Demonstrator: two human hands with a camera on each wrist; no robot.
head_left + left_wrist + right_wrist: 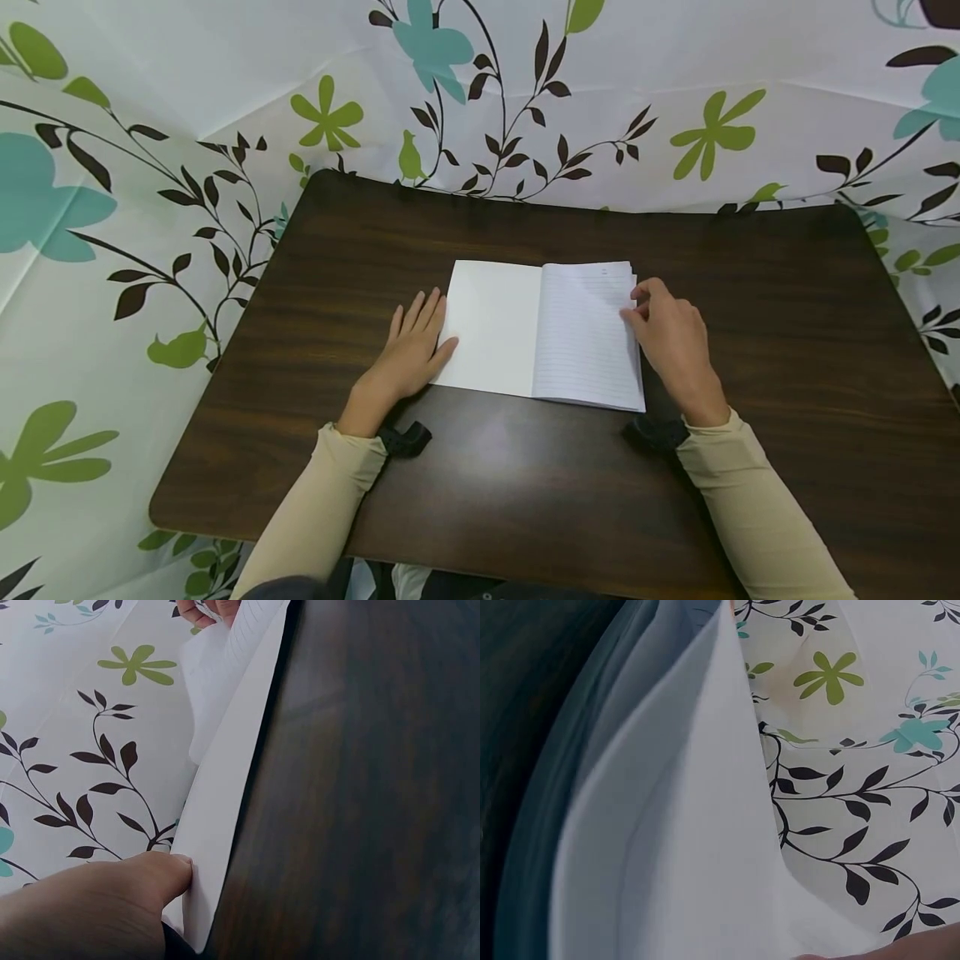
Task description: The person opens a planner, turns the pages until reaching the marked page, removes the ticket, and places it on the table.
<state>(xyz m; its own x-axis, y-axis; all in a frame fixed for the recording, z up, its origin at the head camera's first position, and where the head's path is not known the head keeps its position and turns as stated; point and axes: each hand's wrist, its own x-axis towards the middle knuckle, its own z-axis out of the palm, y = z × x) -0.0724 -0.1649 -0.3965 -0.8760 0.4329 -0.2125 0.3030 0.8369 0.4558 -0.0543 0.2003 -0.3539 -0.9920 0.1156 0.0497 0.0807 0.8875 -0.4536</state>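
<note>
An open notebook [537,333] lies on the dark wooden table, with a blank white left side [491,329] and a ruled right page [585,337]. My left hand [408,346] rests with straight fingers on the notebook's left edge, its thumb over the blank side. At the right edge, the thumb and index finger of my right hand [671,337] pinch the ruled page near its upper half. Large in the right wrist view, white sheets [727,825] bow up and stand apart from the leaves below. The right fingertips are mostly hidden there.
The brown wood-grain table [487,492] reaches out on all sides of the notebook. Behind it and at the sides hangs a white cloth [247,75] with leaf and flower prints. A dark wrist camera [405,439] sits under the left wrist.
</note>
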